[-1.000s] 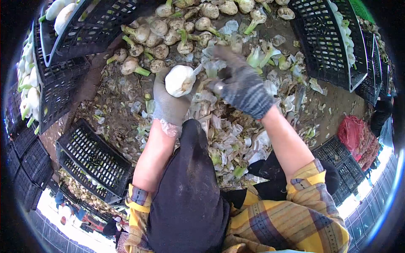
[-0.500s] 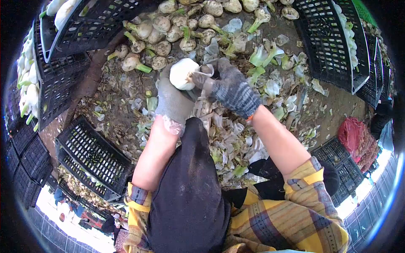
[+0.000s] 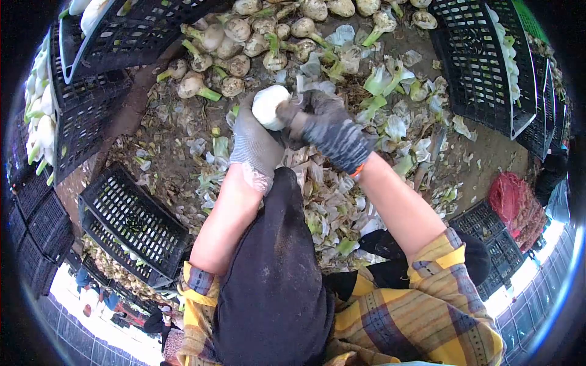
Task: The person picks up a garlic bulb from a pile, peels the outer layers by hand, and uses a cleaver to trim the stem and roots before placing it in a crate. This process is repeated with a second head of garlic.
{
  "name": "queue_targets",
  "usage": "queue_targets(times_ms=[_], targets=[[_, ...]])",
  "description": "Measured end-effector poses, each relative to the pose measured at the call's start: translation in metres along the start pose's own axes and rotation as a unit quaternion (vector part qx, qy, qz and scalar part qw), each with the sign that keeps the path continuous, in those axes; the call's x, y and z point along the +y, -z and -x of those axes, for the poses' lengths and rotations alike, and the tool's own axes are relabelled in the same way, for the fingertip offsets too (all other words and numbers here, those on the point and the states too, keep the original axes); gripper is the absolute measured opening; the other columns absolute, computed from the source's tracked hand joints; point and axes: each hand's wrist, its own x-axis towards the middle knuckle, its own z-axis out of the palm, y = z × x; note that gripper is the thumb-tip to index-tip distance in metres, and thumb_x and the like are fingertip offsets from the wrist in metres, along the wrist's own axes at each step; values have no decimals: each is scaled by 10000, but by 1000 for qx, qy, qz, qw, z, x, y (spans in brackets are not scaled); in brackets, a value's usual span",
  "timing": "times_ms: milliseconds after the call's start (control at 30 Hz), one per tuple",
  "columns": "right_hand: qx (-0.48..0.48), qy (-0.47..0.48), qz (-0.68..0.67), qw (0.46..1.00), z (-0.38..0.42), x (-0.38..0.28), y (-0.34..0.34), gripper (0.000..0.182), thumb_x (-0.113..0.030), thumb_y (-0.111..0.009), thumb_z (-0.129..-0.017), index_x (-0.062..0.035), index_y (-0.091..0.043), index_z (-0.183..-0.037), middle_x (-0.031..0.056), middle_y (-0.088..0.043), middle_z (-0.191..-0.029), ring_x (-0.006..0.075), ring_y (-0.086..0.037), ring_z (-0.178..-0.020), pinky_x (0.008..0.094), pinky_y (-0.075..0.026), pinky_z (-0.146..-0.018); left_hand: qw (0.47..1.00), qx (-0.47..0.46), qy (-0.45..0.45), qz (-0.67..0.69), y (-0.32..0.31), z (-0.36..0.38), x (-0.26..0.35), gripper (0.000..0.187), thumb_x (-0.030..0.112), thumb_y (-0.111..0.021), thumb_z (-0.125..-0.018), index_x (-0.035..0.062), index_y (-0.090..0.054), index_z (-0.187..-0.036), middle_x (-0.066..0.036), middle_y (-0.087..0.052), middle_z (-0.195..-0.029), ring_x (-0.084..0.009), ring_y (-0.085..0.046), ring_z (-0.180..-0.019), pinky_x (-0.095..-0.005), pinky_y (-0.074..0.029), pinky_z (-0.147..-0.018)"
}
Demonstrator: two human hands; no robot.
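Left hand [image 3: 257, 135]: wrapped round the white bulb [image 3: 267, 108], fingers curled snug against it.
Right hand [image 3: 329, 126]: right up against the bulb, fingertips bunched (cannot tell whether pinching anything).
Bulb: up between both hands, just beyond the knee [image 3: 284, 183], above peelings [image 3: 329, 210].
Muddy bulbs [image 3: 237, 29]: heaped beyond.
Crates [image 3: 473, 61]: black, slatted, standing left and right.

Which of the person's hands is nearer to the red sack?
Right. The right hand is at the near side of the white bulb, apart from the red sack; the left hand, cupping the bulb, is farther from it.
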Motion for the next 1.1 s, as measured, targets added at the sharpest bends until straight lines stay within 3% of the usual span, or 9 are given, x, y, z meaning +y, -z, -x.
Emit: queue_targets(times_ms=[100, 367, 533, 567, 667, 833, 867, 933, 1100], targets=[[16, 134, 139, 981, -12, 24, -3, 424, -342, -663, -759, 35, -593, -941, 157, -632, -801, 225, -597, -733, 343, -473, -679, 1000, -2, -19, 2, 6, -2, 0, 379, 344, -319, -923, 65, -560, -1009, -89, -631, -881, -241, -611, -778, -373, -510, -684], [26, -21, -116, 993, -2, -1, -1, 402, -304, -676, -781, 37, -576, -969, 125, -633, -816, 147, -600, -633, 278, -500, -604, 997, -45, -47, -30, 9, -9, -1, 372, 324, -335, -923, 47, -559, -1033, -96, -641, -954, -244, -615, -890, -356, -495, -810], [119, 49, 80, 989, -8, 10, 22, 340, -266, -623, -811, -3, -579, -1023, 151, -642, -934, 255, -612, -804, 353, -469, -736, 997, -42, -50, -31, -25, 14, 41, 336, 409, -417, -882, 153, -589, -1014, -18, -651, -908, -214, -632, -796, -376, -526, -616], [138, 43, 112, 983, -7, 10, 26, 331, -269, -608, -821, -11, -582, -1028, 155, -642, -936, 268, -609, -830, 362, -462, -757, 996, -41, -83, -2, -54, 42, 57, 377, 396, -433, -914, 63, -529, -1062, -106, -619, -949, -257, -627, -808, -356, -564, -635], [101, 38, 14, 994, -17, 41, 37, 315, -265, -573, -837, -19, -586, -1033, 175, -635, -940, 272, -604, -853, 357, -457, -774, 933, -299, -202, 10, -98, 85, 124, 483, 356, -506, -870, 23, -417, -1208, -181, -511, -1140, -320, -583, -982, -368, -568, -698], [99, 24, -33, 994, -19, 27, 63, 270, -202, -537, -858, -27, -585, -1057, 149, -637, -963, 227, -602, -846, 329, -470, -778, 913, -308, -258, 69, -79, 89, 136, 513, 375, -450, -893, -20, -387, -1213, -213, -464, -1248, -341, -484, -1141, -426, -440, -929], [94, -50, -89, 990, -18, 9, 72, 252, -170, -540, -856, -25, -583, -1057, 138, -636, -964, 211, -598, -858, 312, -477, -771, 912, -364, -151, 116, -64, 72, 132, 468, 377, -446, -893, 2, -433, -1173, -198, -531, -1174, -328, -506, -1121, -410, -471, -870], [196, 111, 91, 970, -37, 14, 98, 278, -164, -567, -844, -21, -567, -1082, 136, -635, -948, 214, -597, -865, 304, -477, -777, 962, -195, -170, 85, -60, 58, 91, 367, 348, -450, -899, 22, -518, -1054, -168, -584, -1083, -302, -577, -1010, -404, -514, -794], [361, 31, 273, 891, -103, 10, 173, 590, -346, -669, -757, -28, -483, -1218, 201, -555, -1159, 288, -543, -1066, 350, -413, -926, 992, -51, -109, -40, -42, 32, 26, 306, 341, -484, -897, 78, -544, -1043, -82, -598, -989, -223, -571, -936, -391, -470, -816]])
